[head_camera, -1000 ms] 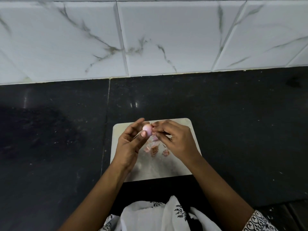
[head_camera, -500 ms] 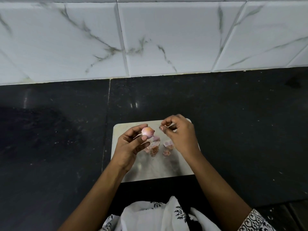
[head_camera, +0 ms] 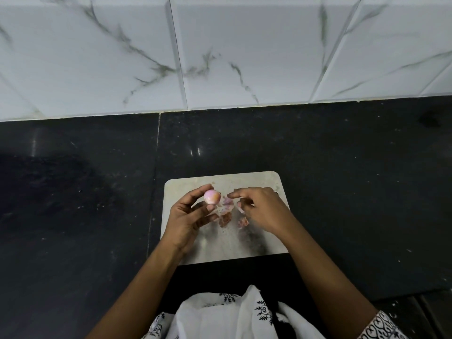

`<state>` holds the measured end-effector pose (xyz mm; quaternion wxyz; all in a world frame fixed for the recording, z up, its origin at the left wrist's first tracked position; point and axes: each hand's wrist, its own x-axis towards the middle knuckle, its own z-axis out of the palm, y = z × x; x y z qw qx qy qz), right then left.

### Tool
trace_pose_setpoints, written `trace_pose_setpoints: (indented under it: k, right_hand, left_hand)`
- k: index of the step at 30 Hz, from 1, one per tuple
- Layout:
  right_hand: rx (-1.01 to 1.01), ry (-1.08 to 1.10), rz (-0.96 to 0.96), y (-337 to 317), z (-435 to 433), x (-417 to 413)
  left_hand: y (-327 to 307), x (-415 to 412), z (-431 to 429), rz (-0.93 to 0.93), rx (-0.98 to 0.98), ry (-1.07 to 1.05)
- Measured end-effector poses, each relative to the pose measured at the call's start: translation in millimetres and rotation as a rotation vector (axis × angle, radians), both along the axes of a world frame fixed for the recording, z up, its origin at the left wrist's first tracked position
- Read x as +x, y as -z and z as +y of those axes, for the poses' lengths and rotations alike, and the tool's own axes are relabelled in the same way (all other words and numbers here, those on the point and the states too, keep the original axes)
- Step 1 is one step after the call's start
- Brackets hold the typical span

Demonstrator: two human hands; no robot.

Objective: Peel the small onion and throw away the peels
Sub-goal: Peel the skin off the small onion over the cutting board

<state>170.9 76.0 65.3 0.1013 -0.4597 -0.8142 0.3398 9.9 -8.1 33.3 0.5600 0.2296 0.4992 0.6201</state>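
Note:
The small onion (head_camera: 211, 197), pale pink and smooth, is pinched between the thumb and fingers of my left hand (head_camera: 189, 217) above the steel cutting board (head_camera: 244, 179). My right hand (head_camera: 263, 207) hovers just to the right of the onion, fingers loosely apart, with a thin strip of peel near its fingertips; whether it grips the strip is unclear. Several pinkish peels (head_camera: 227, 209) lie on the board between and under the hands.
The board sits on a black stone countertop (head_camera: 342, 179) against a white marble-tiled wall (head_camera: 244, 50). A white patterned garment (head_camera: 232, 314) shows at the bottom edge.
My right hand pulled away from the onion to the right and lowered toward the board. Another peel now lies among those on the board. My left hand kept the onion.

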Motion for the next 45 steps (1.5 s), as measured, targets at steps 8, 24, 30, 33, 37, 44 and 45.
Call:
trace_pose_setpoints:
  k: [8,24,30,33,37,44,45]
  right_hand:
    - [0.064,-0.011,0.126,-2,-3,-6]
    - [0.037,-0.285,0.278,-28,9,-20]
    - [0.033,-0.229,0.287,-26,8,-20]
    - [0.037,-0.252,0.312,-25,7,-21]
    - [0.059,-0.225,0.347,-22,7,-21]
    - [0.091,-0.226,0.365,-21,6,-23]
    - [0.099,-0.217,0.377,-21,6,-24]
  left_hand:
    - [-7,2,3,0.061,-0.024,-0.010]
    - [-22,-3,3,0.145,0.000,0.041]
    - [-23,-1,5,0.130,-0.009,0.040]
    - [-22,-1,6,0.109,-0.012,0.036]
    - [-21,-2,5,0.077,-0.032,0.034]
    - [-20,2,5,0.004,-0.016,0.108]
    - [-19,3,5,-0.021,-0.010,0.116]
